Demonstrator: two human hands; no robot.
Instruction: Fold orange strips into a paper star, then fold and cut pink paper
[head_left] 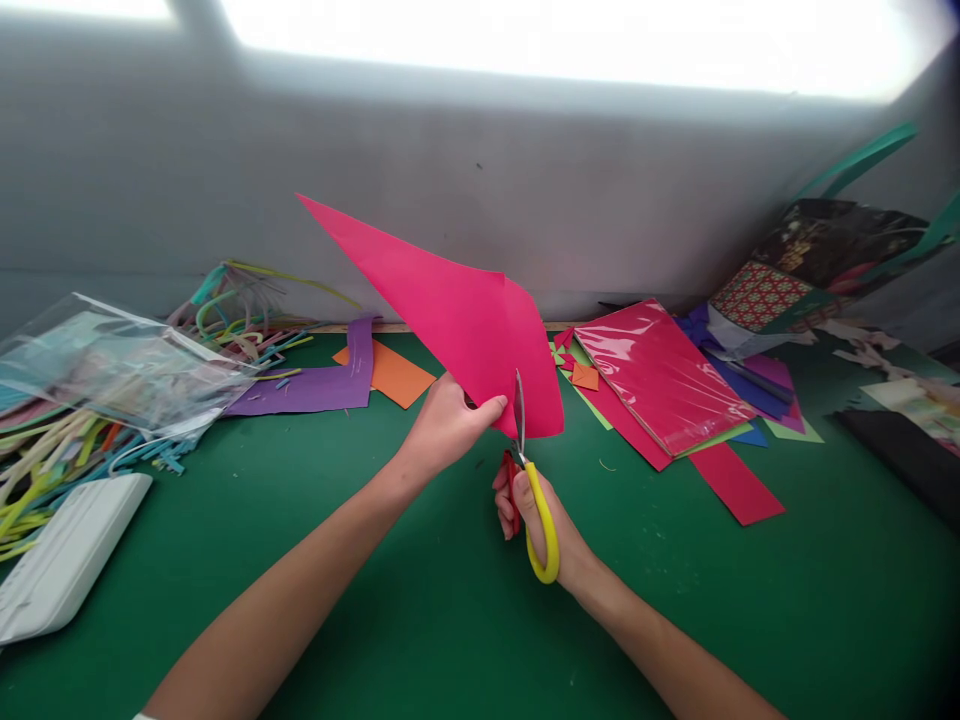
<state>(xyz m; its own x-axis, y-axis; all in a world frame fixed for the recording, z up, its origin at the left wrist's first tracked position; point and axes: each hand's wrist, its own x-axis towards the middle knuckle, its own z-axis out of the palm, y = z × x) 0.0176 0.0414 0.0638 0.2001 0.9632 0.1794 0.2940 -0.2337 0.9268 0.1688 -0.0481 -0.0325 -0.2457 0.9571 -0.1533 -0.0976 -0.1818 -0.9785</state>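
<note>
A large pink paper sheet (457, 310) is held up above the green table, its long corner pointing to the upper left. My left hand (448, 425) pinches its lower edge, thumb in front. In my right hand (544, 520) are scissors (544, 530) with one yellow and one red handle, thumb and fingers through the loops. The scissor blades point upward at the sheet's lower edge, just right of my left thumb, with paper on both sides of them. Part of the blades is hidden by the paper.
Purple paper (300, 390) and orange paper (401, 374) lie behind my left hand. Pipe cleaners, a clear plastic bag (150, 350) and a white device (71, 560) are at the left. At the right are a red paper pack (664, 375), paper strips and a patterned bag (772, 290).
</note>
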